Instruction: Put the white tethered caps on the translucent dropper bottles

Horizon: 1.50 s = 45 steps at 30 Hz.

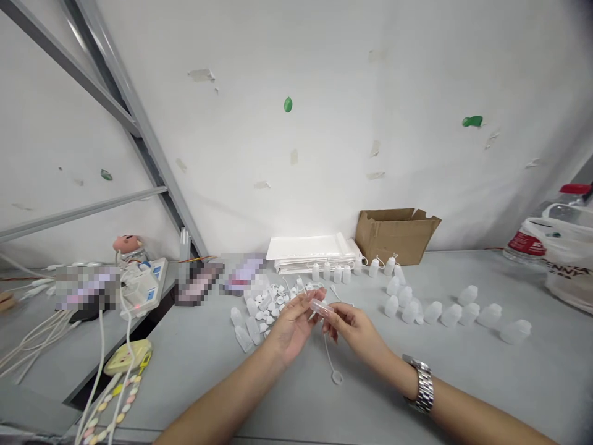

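My left hand (293,326) and my right hand (353,326) meet at the middle of the table. Between their fingertips is a small clear plastic tube (322,307), gripped from both sides. A thin white cord ending in a ring (336,377) trails below the hands onto the table; where its upper end attaches is hidden by my fingers. Just beyond and left of my left hand lies a pile of small white caps (273,303). Several translucent plastic pieces (244,338) lie at the pile's left edge.
Small white bottles (338,274) with cords stand in a row before a white stack (315,252). Rounded translucent bottles (451,315) spread to the right. A cardboard box (396,237) sits against the wall. Phones (244,274), a power strip (144,287) and cables occupy the left.
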Tool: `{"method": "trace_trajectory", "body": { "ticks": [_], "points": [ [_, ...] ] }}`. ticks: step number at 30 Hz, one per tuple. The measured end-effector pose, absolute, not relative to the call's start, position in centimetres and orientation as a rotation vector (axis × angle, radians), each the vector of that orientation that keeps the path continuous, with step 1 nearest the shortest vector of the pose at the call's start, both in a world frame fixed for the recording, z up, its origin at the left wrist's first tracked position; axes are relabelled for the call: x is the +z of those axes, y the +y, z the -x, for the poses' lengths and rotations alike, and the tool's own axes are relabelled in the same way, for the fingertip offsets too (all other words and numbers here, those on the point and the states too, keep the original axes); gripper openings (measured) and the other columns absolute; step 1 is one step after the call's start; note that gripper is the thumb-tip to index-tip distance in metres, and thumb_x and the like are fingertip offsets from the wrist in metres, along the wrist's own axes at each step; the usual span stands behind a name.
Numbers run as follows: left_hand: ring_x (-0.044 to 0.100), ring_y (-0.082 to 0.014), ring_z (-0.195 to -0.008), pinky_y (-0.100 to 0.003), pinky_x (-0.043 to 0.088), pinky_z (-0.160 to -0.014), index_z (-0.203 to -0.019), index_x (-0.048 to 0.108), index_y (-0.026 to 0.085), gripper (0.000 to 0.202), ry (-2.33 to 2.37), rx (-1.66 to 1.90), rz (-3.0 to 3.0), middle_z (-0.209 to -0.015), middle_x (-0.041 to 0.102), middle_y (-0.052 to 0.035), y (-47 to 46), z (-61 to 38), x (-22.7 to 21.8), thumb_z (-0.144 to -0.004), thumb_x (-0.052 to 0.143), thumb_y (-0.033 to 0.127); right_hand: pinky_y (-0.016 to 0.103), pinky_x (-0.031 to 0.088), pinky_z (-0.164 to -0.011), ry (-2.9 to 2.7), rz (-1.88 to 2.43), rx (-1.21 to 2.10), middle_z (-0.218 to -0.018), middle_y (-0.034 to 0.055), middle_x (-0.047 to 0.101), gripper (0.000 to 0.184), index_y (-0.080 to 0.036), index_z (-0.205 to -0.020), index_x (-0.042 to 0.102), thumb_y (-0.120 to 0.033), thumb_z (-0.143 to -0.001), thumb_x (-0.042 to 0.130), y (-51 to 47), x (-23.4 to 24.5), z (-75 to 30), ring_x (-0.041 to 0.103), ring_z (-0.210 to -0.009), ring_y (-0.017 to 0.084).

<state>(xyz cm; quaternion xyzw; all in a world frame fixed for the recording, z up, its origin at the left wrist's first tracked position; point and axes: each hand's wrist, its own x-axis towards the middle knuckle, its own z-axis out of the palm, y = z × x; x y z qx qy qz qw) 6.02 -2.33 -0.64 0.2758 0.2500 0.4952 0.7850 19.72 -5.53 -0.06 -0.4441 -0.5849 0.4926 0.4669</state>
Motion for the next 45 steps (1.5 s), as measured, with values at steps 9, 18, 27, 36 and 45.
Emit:
{"method": "trace_trajectory", "body": {
  "ticks": [9,18,27,36,45],
  "points": [
    [0.058,-0.0132,-0.076,-0.025,0.044,-0.074,-0.083,0.068,0.015,0.013,0.498,1.038,-0.641,-0.091,0.066,-0.0052,-2.3,-6.1,-0.8,-0.072,0.065,0.022,0.021,0.032,-0.045,-1.073,0.814,1.65,-0.054,0.0007,0.058,0.037,-0.013,-0.062,0.059,-0.05,-0.07,0.062,-5.3,-0.5,-19.6,0.046,-0.045,0.007],
    [0.056,-0.017,-0.093,-0.028,0.041,-0.083,-0.088,0.068,0.016,0.016,0.548,0.991,-0.658,-0.104,0.064,-0.0074,-2.6,-6.2,-0.6,-0.073,0.063,0.021,0.02,0.032,-0.045,-0.925,0.698,1.8,-0.051,0.0009,0.057,0.03,-0.01,-0.064,0.062,-0.039,-0.072,0.063,-5.3,-0.6,-19.9,0.045,-0.042,0.006],
    [0.059,-0.0167,-0.084,-0.028,0.04,-0.082,-0.082,0.07,0.015,0.017,0.659,1.045,-0.699,-0.095,0.068,-0.0064,-2.1,-5.9,-0.9,-0.066,0.07,0.022,0.024,0.041,-0.054,-1.162,0.921,1.589,-0.062,0.0024,0.061,0.036,-0.014,-0.073,0.062,-0.049,-0.071,0.06,-5.0,-0.2,-20.1,0.053,-0.052,0.01],
    [0.056,-0.0199,-0.099,-0.03,0.039,-0.086,-0.086,0.069,0.015,0.021,0.571,1.044,-0.714,-0.104,0.065,-0.0089,-2.4,-6.0,-0.8,-0.072,0.065,0.03,0.026,0.042,-0.057,-1.463,1.154,1.119,-0.061,-0.0013,0.057,0.028,-0.017,-0.073,0.056,-0.044,-0.078,0.053,-5.7,0.0,-19.9,0.053,-0.057,0.013],
    [0.056,-0.0196,-0.1,-0.031,0.036,-0.091,-0.093,0.068,0.016,0.024,0.609,1.031,-0.719,-0.103,0.066,-0.0088,-2.7,-6.1,-0.9,-0.072,0.066,0.027,0.028,0.042,-0.059,-1.77,1.233,0.465,-0.069,0.0025,0.058,0.015,-0.018,-0.078,0.052,-0.03,-0.085,0.046,-6.1,-1.0,-20.2,0.051,-0.061,0.015]
  ]
}}
